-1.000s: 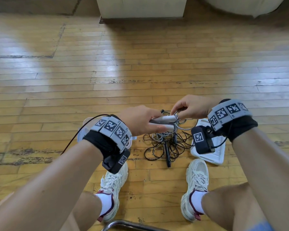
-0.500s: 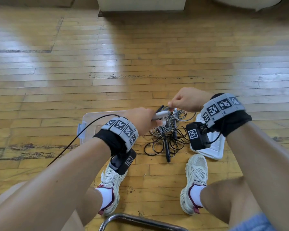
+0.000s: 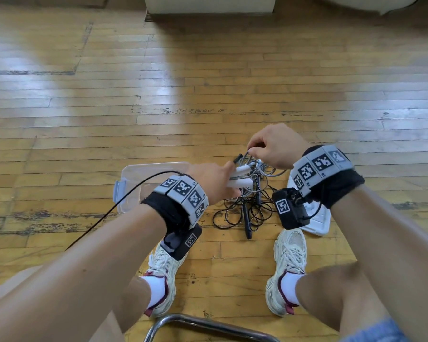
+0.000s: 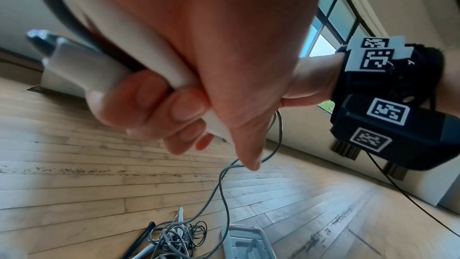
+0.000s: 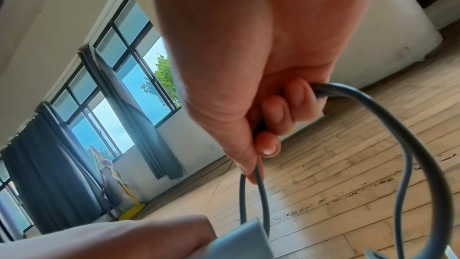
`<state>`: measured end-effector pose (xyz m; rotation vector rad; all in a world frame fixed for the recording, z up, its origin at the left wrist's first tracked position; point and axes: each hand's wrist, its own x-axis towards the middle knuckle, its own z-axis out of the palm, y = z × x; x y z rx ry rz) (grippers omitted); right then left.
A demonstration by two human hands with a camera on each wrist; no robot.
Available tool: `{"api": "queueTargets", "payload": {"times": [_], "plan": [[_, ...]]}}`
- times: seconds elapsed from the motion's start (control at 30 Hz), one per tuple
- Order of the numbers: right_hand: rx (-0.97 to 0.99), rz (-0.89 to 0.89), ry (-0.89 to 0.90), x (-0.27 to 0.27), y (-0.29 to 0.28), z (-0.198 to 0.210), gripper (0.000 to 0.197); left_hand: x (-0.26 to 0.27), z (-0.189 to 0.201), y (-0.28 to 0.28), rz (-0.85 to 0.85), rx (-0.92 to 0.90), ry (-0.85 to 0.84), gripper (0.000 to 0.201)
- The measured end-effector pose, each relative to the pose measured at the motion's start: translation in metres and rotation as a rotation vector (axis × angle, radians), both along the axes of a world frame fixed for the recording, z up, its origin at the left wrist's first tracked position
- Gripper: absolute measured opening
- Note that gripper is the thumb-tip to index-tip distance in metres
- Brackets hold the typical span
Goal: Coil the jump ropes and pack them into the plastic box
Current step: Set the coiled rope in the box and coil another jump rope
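Left hand (image 3: 209,180) fingers curled round two white handles (image 3: 240,177), right hand (image 3: 273,146) fingers pinching the grey rope (image 5: 373,105) just above — loose ropes (image 3: 242,206) heaped on floor at centre frame, clear plastic box (image 3: 134,183) left of them.

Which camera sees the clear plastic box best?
The head view: the plastic box sits open on the floor behind the left hand. The left wrist view and the right wrist view show no box that I can make out.
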<state>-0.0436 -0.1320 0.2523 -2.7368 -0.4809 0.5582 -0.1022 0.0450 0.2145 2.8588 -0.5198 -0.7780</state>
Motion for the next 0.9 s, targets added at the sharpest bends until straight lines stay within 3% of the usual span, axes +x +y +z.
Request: {"api": "queueTargets", "payload": {"times": [0.17,0.27,0.37,0.5,0.63,0.77,0.9], "plan": [[0.050,0.001,0.071,-0.004,0.009,0.001,0.026,-0.006,-0.009,0.000,0.013,0.075,-0.070,0.047],[0.103,-0.062,0.065,-0.006,0.013,0.003,0.043,-0.002,-0.013,0.003,0.148,-0.038,-0.049,0.043],[0.278,-0.210,0.081,-0.004,0.017,0.003,0.028,0.007,-0.006,0.006,0.268,-0.104,-0.107,0.032],[0.456,-0.329,0.309,-0.005,0.021,0.002,0.015,0.013,0.001,0.009,0.364,-0.112,-0.138,0.030],[0.604,-0.444,0.445,-0.006,0.020,0.002,0.009,0.018,0.003,0.012,0.440,-0.239,-0.107,0.036],[0.661,-0.407,0.366,-0.007,0.020,0.001,0.007,0.022,0.010,0.013,0.495,-0.380,-0.133,0.039],[0.574,-0.310,0.207,-0.009,0.019,0.001,0.010,0.027,0.012,0.016,0.541,-0.466,-0.119,0.038]]}}
